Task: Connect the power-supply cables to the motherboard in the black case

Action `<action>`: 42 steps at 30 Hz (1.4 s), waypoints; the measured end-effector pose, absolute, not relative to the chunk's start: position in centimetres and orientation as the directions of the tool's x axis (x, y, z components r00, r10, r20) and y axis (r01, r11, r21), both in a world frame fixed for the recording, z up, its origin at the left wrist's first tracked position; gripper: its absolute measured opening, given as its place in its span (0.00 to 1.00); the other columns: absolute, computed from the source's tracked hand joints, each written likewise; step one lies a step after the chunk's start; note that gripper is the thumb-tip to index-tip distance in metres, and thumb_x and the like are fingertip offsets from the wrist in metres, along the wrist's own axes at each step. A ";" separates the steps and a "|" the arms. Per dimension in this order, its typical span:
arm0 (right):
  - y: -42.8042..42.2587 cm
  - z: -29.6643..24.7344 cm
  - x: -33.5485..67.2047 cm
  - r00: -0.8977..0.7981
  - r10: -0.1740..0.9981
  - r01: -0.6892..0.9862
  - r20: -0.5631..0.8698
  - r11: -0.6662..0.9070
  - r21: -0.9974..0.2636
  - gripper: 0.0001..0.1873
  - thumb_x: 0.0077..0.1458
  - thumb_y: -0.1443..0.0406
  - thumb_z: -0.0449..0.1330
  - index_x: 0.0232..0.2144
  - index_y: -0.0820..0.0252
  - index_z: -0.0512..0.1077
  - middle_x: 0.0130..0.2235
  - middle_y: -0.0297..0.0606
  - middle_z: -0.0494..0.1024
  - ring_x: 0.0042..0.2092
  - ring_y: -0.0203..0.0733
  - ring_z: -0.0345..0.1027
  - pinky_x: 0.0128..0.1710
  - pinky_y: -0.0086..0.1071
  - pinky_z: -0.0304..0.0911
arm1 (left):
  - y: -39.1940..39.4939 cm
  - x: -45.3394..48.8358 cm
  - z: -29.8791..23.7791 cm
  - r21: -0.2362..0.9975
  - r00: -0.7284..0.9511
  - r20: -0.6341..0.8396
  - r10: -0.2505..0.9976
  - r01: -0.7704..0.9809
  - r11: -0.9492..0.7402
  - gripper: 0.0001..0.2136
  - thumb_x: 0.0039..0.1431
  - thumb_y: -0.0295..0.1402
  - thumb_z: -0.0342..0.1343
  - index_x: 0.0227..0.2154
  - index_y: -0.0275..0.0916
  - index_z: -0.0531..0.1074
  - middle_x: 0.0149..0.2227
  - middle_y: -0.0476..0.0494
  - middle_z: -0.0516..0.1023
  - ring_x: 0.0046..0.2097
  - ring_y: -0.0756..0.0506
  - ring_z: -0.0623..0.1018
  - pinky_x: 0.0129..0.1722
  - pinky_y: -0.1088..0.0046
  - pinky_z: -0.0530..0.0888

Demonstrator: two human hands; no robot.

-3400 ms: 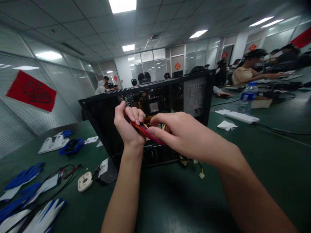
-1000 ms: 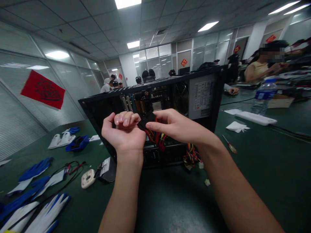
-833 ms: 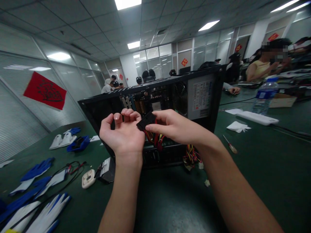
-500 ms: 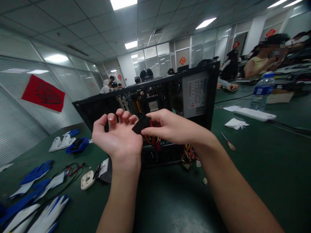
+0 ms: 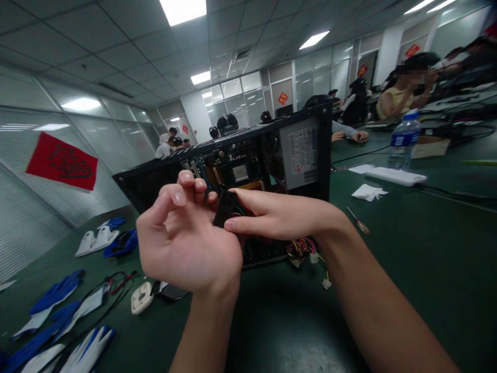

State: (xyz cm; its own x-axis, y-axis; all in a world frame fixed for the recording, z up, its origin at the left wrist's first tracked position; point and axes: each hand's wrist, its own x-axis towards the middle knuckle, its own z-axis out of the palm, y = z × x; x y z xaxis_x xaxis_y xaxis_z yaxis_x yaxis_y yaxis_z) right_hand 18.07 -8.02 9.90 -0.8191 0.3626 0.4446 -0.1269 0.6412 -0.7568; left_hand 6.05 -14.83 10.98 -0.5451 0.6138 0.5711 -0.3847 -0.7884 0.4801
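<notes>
My right hand pinches a black wired connector between thumb and fingers. Coloured wires run from it behind the hand. Palm up, my left hand has loosely curled fingers that stand apart; the connector's edge is at the side of its palm. Whether the hidden fingertips touch it, I cannot tell. Behind both hands stands an opened black computer case, showing its motherboard and a silver power supply. Bundled cables with white plugs hang out at its lower right.
On the green table, a screwdriver, a crumpled tissue, a white power strip and a water bottle lie or stand right. Blue-white gloves, a cream square object and a blue tray are left. People sit beyond.
The connector has turned more upright in my right hand. My left hand has come nearer the camera, its fingers more curled. The view has shifted slightly right.
</notes>
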 end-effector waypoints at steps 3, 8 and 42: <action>-8.3 10.1 18.6 -0.851 0.358 -0.132 0.385 0.563 -0.816 0.12 0.62 0.65 0.59 0.48 0.62 0.69 0.34 0.33 0.75 0.32 0.36 0.69 0.33 0.30 0.67 | -15.2 6.6 10.7 0.433 -0.534 0.581 0.614 -0.435 -0.789 0.10 0.59 0.33 0.54 0.23 0.41 0.65 0.33 0.48 0.75 0.40 0.46 0.78 0.36 0.74 0.74; -8.5 10.3 18.7 -0.865 0.357 -0.157 0.353 0.475 -0.866 0.11 0.59 0.68 0.59 0.46 0.62 0.68 0.27 0.27 0.70 0.28 0.33 0.66 0.28 0.26 0.64 | -15.7 7.1 10.6 0.466 -0.509 0.570 0.645 -0.447 -0.764 0.11 0.60 0.34 0.54 0.22 0.41 0.67 0.35 0.47 0.77 0.44 0.44 0.78 0.38 0.73 0.74; -8.5 9.6 16.2 -0.769 0.360 -0.182 0.528 0.668 -0.721 0.07 0.62 0.64 0.62 0.36 0.62 0.69 0.28 0.31 0.76 0.31 0.36 0.72 0.32 0.28 0.67 | -11.3 4.4 10.6 0.404 -0.509 0.739 0.440 -0.188 -0.895 0.32 0.73 0.42 0.32 0.12 0.42 0.61 0.14 0.47 0.71 0.19 0.48 0.71 0.25 0.68 0.68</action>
